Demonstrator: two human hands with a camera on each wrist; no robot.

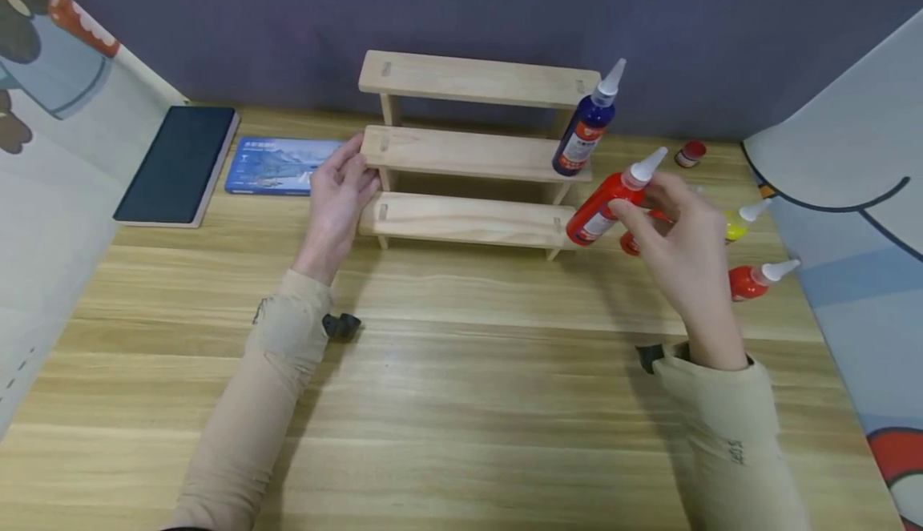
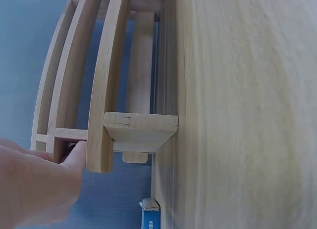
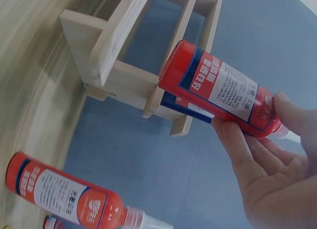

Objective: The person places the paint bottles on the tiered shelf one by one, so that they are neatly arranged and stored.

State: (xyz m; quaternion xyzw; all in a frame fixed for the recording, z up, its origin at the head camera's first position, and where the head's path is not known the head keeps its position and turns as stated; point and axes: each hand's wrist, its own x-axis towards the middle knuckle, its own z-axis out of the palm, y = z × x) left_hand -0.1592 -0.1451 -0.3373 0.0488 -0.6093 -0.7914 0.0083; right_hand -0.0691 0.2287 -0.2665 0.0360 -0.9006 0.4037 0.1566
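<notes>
A three-step wooden rack (image 1: 461,217) stands against the back wall. My left hand (image 1: 337,196) grips its left end at the middle step, thumb and fingers round the wood in the left wrist view. With my right hand (image 1: 688,251) I pinch a red squeeze bottle (image 1: 600,212) with a white nozzle near its neck. That bottle is tilted, close over the right end of the lowest step. A dark blue squeeze bottle (image 1: 582,138) is on the right end of the middle step. In the right wrist view, another red bottle (image 3: 62,193) is on the table side.
Right of the rack are a yellow bottle (image 1: 735,225), a red bottle (image 1: 748,283) and a small red-lidded jar (image 1: 690,154). To the left lie a dark notebook (image 1: 176,166) and a flat blue box (image 1: 277,164). Printed panels (image 1: 836,187) flank the table.
</notes>
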